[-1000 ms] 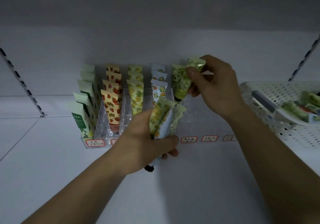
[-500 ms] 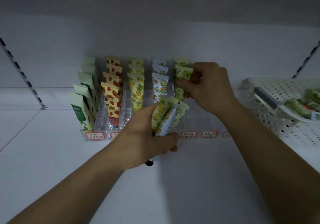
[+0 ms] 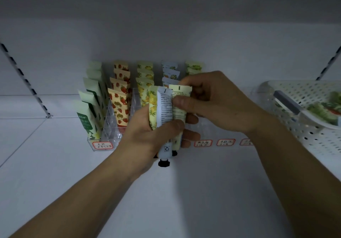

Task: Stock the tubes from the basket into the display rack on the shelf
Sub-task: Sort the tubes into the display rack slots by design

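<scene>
Left hand [image 3: 147, 136] grips a bundle of tubes [image 3: 164, 112], caps down, just near of the display rack [image 3: 110, 127]. Right hand [image 3: 217, 101] pinches the bundle's rightmost pale-green tube [image 3: 180, 97]. Basket [image 3: 299, 112] far right on the shelf [image 3: 55, 164] holds more tubes.

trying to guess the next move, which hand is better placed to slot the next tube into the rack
Right. The right hand already pinches the pale green tube beside the rack, while the left hand grips the bundle.

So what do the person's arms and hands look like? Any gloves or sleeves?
No gloves. Both hands, the left hand and the right hand, are bare, and so are both forearms all the way down the picture. No sleeves, watch, rings or bracelets show. The light is dim.
</scene>
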Demonstrator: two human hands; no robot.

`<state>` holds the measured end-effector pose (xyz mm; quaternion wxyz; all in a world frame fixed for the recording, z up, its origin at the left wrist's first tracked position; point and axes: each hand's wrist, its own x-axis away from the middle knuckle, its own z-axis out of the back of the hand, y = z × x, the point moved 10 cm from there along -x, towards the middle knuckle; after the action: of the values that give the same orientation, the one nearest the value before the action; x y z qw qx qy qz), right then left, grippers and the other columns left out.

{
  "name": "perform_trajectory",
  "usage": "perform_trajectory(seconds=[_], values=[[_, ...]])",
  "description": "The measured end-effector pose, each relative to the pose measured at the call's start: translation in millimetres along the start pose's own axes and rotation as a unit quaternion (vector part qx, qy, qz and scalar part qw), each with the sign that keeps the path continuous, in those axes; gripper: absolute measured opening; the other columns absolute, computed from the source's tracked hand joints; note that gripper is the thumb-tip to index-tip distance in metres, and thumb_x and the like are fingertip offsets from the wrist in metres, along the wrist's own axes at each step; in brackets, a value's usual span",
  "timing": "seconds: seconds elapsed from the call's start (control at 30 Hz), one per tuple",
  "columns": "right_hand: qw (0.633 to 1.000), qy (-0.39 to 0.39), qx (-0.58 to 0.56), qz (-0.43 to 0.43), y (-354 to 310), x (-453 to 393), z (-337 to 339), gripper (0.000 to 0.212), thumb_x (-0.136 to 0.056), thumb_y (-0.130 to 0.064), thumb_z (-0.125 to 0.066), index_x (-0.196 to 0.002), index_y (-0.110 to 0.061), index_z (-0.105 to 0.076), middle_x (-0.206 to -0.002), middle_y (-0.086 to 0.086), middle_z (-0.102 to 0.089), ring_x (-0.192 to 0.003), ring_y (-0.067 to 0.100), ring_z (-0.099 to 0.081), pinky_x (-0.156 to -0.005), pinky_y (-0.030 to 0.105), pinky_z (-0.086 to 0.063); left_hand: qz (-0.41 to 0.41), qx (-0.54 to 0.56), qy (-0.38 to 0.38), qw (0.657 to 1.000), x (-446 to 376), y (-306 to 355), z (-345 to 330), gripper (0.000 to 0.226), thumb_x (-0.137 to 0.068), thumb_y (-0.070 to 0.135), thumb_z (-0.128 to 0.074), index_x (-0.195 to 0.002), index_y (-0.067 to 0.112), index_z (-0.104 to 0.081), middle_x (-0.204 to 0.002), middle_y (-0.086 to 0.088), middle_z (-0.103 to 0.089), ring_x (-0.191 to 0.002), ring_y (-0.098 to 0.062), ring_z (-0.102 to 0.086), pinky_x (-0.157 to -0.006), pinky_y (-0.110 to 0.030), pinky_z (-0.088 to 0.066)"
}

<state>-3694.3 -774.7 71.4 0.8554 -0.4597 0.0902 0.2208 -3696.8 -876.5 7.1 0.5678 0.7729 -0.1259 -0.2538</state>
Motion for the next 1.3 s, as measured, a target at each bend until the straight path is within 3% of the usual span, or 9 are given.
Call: perform_trajectory(seconds=[0.1, 0.23, 0.4, 0.5, 0.63, 0.87, 1.03, 1.13, 1.3], values=[[0.992, 0.039, -0.115, 0.019, 0, 0, 13, 0.009, -0.098, -0.001, -0.058, -0.099, -0.005, -0.066, -0.058, -0.014, -0.057, -0.044, -0.001, -0.047, -0.045, 0.012, -0.036, 0.025, 0.038, -0.019, 0.999, 0, -3, -2, 0.031, -0.082, 0.008, -0.06, -0.112, 0.006, -0.063, -0.098, -0.018, -0.074, -0.08, -0.038, -0.074, -0.068, -0.047, -0.062], [0.955, 0.024, -0.293, 0.027, -1, -1, 23, 0.012, -0.096, -0.007, -0.047, -0.1, -0.004, -0.058, -0.054, 0.0, -0.035, -0.039, 0.009, -0.023, -0.042, 0.022, -0.016, 0.022, 0.045, -0.002, 0.999, 0, 0, -1, 0.029, -0.08, 0.006, -0.061, -0.108, 0.008, -0.056, -0.091, -0.016, -0.073, -0.055, -0.026, -0.067, -0.046, -0.031, -0.053], [0.97, 0.05, -0.236, 0.029, 1, 0, 19, 0.01, -0.094, -0.012, -0.053, -0.085, -0.011, -0.053, -0.058, -0.009, -0.042, -0.044, 0.009, -0.026, -0.045, 0.023, -0.019, 0.002, 0.008, 0.053, 0.999, -3, 1, 10, 0.031, -0.073, -0.005, -0.073, -0.093, 0.011, -0.056, -0.078, -0.021, -0.057, -0.04, -0.021, -0.054, -0.041, -0.028, -0.049], [0.966, 0.069, -0.248, 0.027, 5, 0, 21, 0.008, -0.093, -0.004, -0.053, -0.093, -0.011, -0.05, -0.058, -0.014, -0.045, -0.045, 0.005, -0.029, -0.045, 0.02, -0.023, -0.002, 0.027, 0.057, 0.998, -3, 3, 12, 0.023, -0.075, 0.003, -0.066, -0.093, 0.012, -0.057, -0.079, -0.021, -0.056, -0.039, -0.021, -0.054, -0.041, -0.027, -0.049], [0.965, 0.078, -0.25, 0.015, 8, 1, 24, 0.023, -0.092, -0.006, -0.056, -0.114, -0.012, -0.058, -0.069, -0.002, -0.052, -0.049, 0.015, -0.035, -0.045, 0.023, -0.032, -0.032, -0.009, 0.075, 0.997, -2, 8, 17, 0.021, -0.074, 0.005, -0.068, -0.091, 0.011, -0.057, -0.075, -0.02, -0.059, -0.039, -0.021, -0.054, -0.041, -0.027, -0.049], [0.977, 0.097, -0.188, -0.007, 16, 0, 19, 0.019, -0.088, -0.024, -0.069, -0.097, -0.007, -0.07, -0.083, 0.011, -0.072, -0.06, 0.02, -0.062, -0.055, 0.03, -0.052, -0.071, -0.048, 0.087, 0.992, -2, 15, 20, 0.022, -0.075, 0.004, -0.068, -0.091, 0.008, -0.054, -0.074, -0.02, -0.062, -0.039, -0.022, -0.057, -0.042, -0.03, -0.051], [0.969, 0.161, -0.186, 0.01, 17, 1, 31, 0.014, -0.096, -0.017, -0.062, -0.095, -0.006, -0.07, -0.081, 0.01, -0.071, -0.056, 0.021, -0.059, -0.052, 0.029, -0.049, -0.054, -0.037, 0.069, 0.995, -2, 14, 17, 0.022, -0.079, 0.003, -0.07, -0.095, 0.008, -0.056, -0.085, -0.03, -0.062, -0.04, -0.023, -0.057, -0.043, -0.03, -0.051], [0.947, 0.248, -0.201, 0.027, 20, 7, 57, 0.015, -0.096, -0.016, -0.062, -0.096, -0.002, -0.07, -0.076, 0.007, -0.069, -0.051, 0.02, -0.053, -0.047, 0.028, -0.044, -0.041, -0.107, 0.046, 0.992, -1, 7, 10, 0.017, -0.089, -0.002, -0.069, -0.102, 0.006, -0.061, -0.093, -0.02, -0.07, -0.047, -0.023, -0.062, -0.049, -0.034, -0.053], [0.931, 0.324, -0.167, 0.029, 24, 18, 82, 0.023, -0.099, -0.014, -0.062, -0.096, 0.008, -0.065, -0.072, 0.012, -0.06, -0.046, 0.018, -0.044, -0.047, 0.025, -0.034, -0.032, -0.113, -0.021, 0.993, 4, -3, -10, 0.025, -0.086, 0.01, -0.066, -0.107, 0.025, -0.066, -0.104, -0.003, -0.073, -0.058, -0.023, -0.067, -0.059, -0.041, -0.058]])
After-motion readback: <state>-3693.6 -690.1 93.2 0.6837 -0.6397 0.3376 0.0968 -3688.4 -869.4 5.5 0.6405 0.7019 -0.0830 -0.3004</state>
